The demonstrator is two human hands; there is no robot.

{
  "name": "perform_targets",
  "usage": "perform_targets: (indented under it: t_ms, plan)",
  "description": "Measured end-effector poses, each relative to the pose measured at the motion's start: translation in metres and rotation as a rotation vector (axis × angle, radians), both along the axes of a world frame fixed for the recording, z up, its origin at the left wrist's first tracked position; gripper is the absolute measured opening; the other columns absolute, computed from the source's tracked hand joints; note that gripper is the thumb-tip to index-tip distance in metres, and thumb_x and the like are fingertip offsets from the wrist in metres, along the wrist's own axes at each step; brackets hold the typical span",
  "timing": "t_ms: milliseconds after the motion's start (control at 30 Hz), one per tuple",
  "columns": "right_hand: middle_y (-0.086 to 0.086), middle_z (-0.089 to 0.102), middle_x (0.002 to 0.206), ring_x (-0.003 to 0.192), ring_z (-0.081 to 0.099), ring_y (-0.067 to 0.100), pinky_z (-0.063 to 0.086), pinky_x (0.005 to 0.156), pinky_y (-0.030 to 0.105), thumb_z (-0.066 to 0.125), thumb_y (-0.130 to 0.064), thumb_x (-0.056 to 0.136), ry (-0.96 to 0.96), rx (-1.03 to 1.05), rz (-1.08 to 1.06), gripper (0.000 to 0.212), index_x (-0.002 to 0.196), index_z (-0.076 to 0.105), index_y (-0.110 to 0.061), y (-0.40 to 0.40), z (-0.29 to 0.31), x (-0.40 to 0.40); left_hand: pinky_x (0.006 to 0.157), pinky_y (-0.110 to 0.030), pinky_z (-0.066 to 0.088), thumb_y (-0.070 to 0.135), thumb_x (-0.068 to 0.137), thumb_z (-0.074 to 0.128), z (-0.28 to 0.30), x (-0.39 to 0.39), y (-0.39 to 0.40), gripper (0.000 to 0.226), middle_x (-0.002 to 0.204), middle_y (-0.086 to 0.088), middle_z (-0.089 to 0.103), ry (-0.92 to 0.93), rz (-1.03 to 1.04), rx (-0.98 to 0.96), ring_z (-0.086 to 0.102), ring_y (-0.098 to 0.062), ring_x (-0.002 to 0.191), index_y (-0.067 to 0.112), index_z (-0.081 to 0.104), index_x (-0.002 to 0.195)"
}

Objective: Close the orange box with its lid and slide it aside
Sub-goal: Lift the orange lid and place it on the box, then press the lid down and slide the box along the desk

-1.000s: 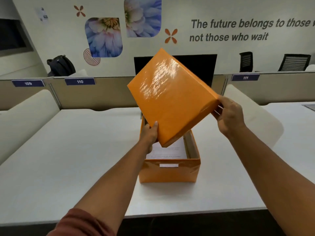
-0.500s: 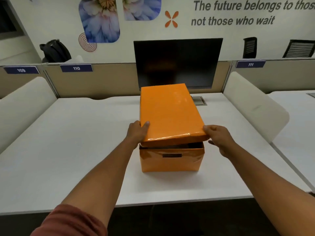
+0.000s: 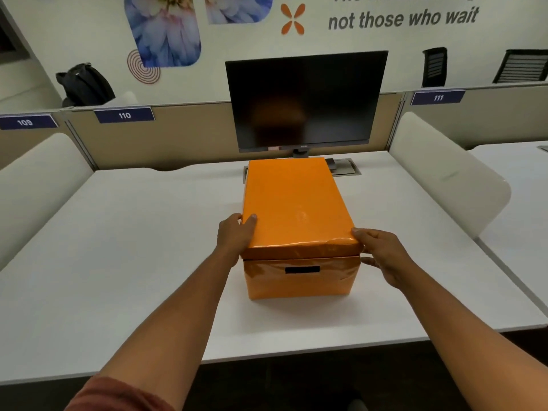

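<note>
Left hand (image 3: 234,238): clasped on the lid's left near corner, thumb on top, fingers down the side.
Right hand (image 3: 382,256): spread against the right near corner, thumb on the lid's edge, fingers touching the box wall below.
Lid (image 3: 293,203): sitting level on the orange box (image 3: 299,280).
Box: mid-desk on the white desk (image 3: 133,247), just in front of the dark monitor (image 3: 305,99).
</note>
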State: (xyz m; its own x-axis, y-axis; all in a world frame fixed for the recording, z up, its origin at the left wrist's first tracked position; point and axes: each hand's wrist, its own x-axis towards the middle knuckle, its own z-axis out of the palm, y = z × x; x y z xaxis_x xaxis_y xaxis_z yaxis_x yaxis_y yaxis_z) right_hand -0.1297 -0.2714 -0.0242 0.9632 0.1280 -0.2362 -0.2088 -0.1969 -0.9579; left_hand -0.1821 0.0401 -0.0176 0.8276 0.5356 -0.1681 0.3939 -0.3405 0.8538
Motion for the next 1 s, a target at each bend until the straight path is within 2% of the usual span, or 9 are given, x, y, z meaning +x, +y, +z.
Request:
perform_targets:
  t_ms: [167,233,333,467,567,800,933,1000]
  plan:
    - [0.008,0.069,0.110,0.098,0.066,0.024,0.056,0.068,0.031,0.068,-0.032,0.090,0.009,-0.023,0.048,0.023,0.104,0.071,-0.014,-0.003,0.004,0.006,0.091,-0.042,0.048,0.054,0.094,0.052,-0.001,0.001,0.003,0.065,0.145,-0.012,0.051,0.003,-0.004,-0.061,0.054,-0.034,0.124,0.016,0.041,0.145]
    - [0.007,0.069,0.108,0.096,0.067,0.024,0.056,0.068,0.030,0.069,-0.030,0.089,0.012,-0.039,0.071,0.013,0.095,0.071,-0.019,-0.007,0.005,0.009,0.090,-0.041,0.047,0.051,0.093,0.055,-0.001,0.001,0.005,0.064,0.145,-0.012,0.050,0.001,-0.016,-0.068,0.054,-0.034,0.124,0.015,0.041,0.145]
    - [0.008,0.069,0.109,0.099,0.068,0.024,0.056,0.073,0.031,0.070,-0.027,0.090,0.045,-0.041,0.096,0.007,0.094,0.070,-0.021,-0.014,0.002,0.011,0.095,-0.045,0.049,0.048,0.091,0.061,-0.005,-0.003,0.007,0.065,0.146,-0.011,0.051,0.003,-0.070,-0.090,0.055,-0.034,0.125,0.015,0.041,0.144]
    - [0.011,0.067,0.117,0.104,0.066,0.027,0.056,0.081,0.039,0.067,-0.024,0.092,0.100,0.012,0.071,0.028,0.115,0.068,-0.010,-0.013,-0.010,0.005,0.099,-0.047,0.048,0.050,0.092,0.058,-0.016,-0.010,0.002,0.067,0.149,-0.011,0.047,0.005,-0.083,-0.080,0.052,-0.035,0.128,0.018,0.036,0.148]
    - [0.012,0.067,0.119,0.104,0.065,0.028,0.056,0.077,0.038,0.066,-0.023,0.092,0.118,0.024,0.063,0.024,0.113,0.067,-0.012,-0.012,-0.010,0.004,0.095,-0.043,0.047,0.052,0.093,0.055,-0.018,-0.011,0.000,0.067,0.148,-0.011,0.048,-0.008,-0.086,-0.017,0.053,-0.035,0.127,0.018,0.037,0.148]
    - [0.013,0.062,0.125,0.110,0.062,0.034,0.057,0.085,0.046,0.061,-0.030,0.096,0.100,-0.146,0.135,0.042,0.131,0.059,-0.006,-0.011,-0.005,0.002,0.098,-0.048,0.048,0.059,0.095,0.042,-0.021,-0.014,0.000,0.069,0.151,-0.011,0.044,0.072,-0.210,0.069,0.053,-0.036,0.127,0.021,0.024,0.151]
    - [0.013,0.062,0.125,0.100,0.062,0.026,0.055,0.077,0.039,0.060,-0.036,0.095,0.085,-0.238,0.181,0.048,0.134,0.056,-0.008,-0.013,-0.001,0.006,0.100,-0.051,0.047,0.057,0.098,0.036,-0.020,-0.007,0.003,0.069,0.153,-0.012,0.041,0.117,-0.264,0.136,0.052,-0.039,0.128,0.020,0.017,0.153]
    - [0.014,0.060,0.130,0.106,0.061,0.027,0.053,0.078,0.038,0.061,-0.037,0.094,0.067,-0.277,0.213,0.055,0.140,0.051,-0.008,-0.013,0.003,0.013,0.097,-0.048,0.048,0.054,0.098,0.040,-0.019,0.000,0.007,0.067,0.152,-0.013,0.042,0.094,-0.282,0.183,0.052,-0.037,0.127,0.018,0.021,0.152]
